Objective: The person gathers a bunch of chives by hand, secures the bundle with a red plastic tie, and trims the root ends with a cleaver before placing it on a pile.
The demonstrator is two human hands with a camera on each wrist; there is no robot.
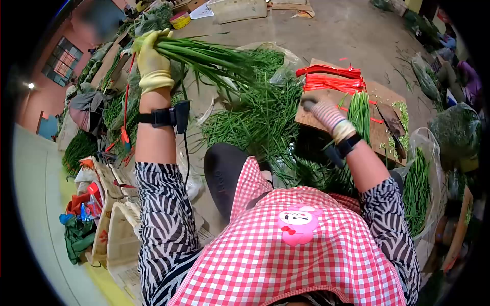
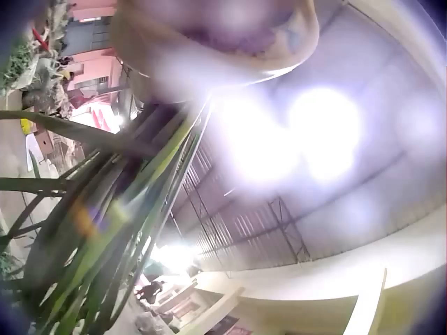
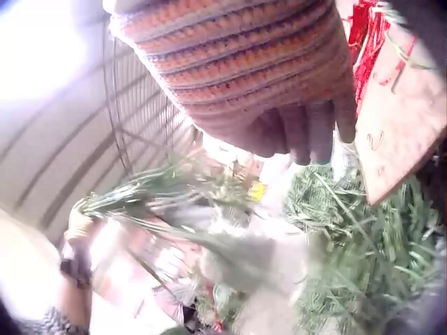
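My left hand point(image 1: 154, 62), in a yellowish glove, is raised at the upper left and grips a bunch of long green chives point(image 1: 212, 57). Their leaves fan out to the right, and in the left wrist view the chive leaves point(image 2: 119, 223) hang below the glove cuff. My right hand point(image 1: 326, 115), in a striped knit glove with bare fingertips, is over the left edge of a wooden board point(image 1: 310, 120). Its fingers point(image 3: 297, 136) hang loosely with nothing in them. Beside it on the board lies another bunch of chives point(image 1: 360, 115); red strips point(image 1: 334, 82) lie at the far end.
A big heap of loose chives point(image 1: 255, 115) spreads on the floor between the hands. A dark knife point(image 1: 393, 125) lies on the board among cut bits. Bagged chives point(image 1: 419, 188) stand at the right, plastic crates point(image 1: 122, 229) at the left. Other people point(image 1: 467, 81) sit farther off.
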